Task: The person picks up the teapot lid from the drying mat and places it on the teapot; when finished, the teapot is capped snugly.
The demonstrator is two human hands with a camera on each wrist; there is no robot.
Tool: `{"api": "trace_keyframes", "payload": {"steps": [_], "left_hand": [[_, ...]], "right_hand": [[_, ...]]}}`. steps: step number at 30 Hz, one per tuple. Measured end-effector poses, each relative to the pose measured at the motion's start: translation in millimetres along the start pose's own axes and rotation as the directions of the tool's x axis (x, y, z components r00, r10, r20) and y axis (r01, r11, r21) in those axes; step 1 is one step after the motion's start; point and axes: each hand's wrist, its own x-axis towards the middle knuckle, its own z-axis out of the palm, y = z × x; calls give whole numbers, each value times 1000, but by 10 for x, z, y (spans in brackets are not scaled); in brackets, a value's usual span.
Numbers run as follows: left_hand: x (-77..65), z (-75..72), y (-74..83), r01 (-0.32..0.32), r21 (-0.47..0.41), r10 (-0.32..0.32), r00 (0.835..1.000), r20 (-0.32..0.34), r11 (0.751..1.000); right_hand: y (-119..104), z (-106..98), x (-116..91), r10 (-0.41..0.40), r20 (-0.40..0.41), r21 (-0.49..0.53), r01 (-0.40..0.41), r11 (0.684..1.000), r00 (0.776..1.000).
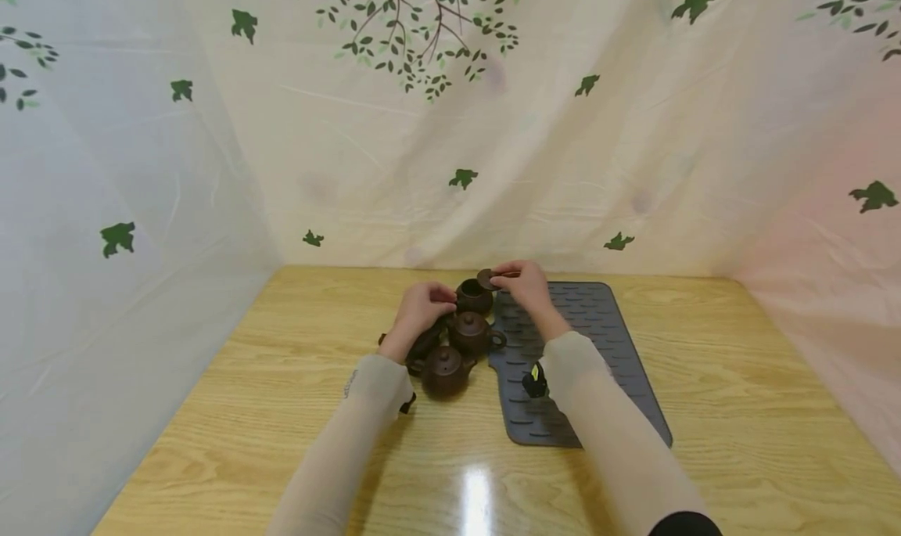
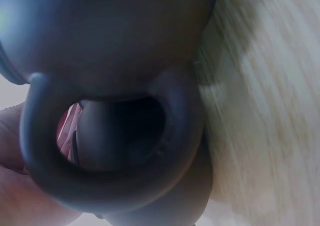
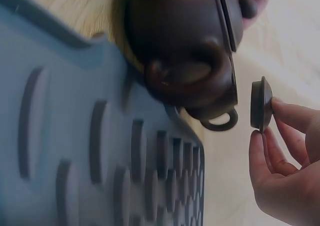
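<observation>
Between thumb and fingers my right hand (image 1: 529, 287) pinches a small round dark-brown teapot lid (image 3: 261, 104), tilted on edge in the right wrist view and raised beside the uncovered teapot (image 1: 473, 297). At that pot's left side my left hand (image 1: 421, 311) curls its fingers and grips it; the exact hold is partly hidden. Two more brown teapots with lids on stand nearer: a middle teapot (image 1: 469, 332), its handle to the right, and a front teapot (image 1: 445, 373). A teapot handle (image 2: 110, 188) fills much of the left wrist view.
A dark grey ridged mat (image 1: 591, 434) lies right of the teapots, below my right arm. All rest on a wooden table (image 1: 281, 411). A pale curtain (image 1: 366, 168) with leaf prints hangs behind the table's back edge.
</observation>
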Motion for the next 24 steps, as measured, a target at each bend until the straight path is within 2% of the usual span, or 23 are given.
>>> {"api": "trace_keyframes", "payload": {"steps": [5, 15, 24], "left_hand": [[-4, 0, 9, 6, -2, -6, 1000, -1, 1000], [-8, 7, 6, -1, 1, 1, 1000, -3, 1000], [-19, -1, -6, -21, 6, 21, 1000, -9, 1000]], "right_hand": [[-28, 124, 19, -9, -11, 27, 9, 1000, 1000], [-47, 315, 51, -35, -57, -14, 35, 999, 998], [-17, 386, 59, -49, -70, -27, 47, 999, 996]]}}
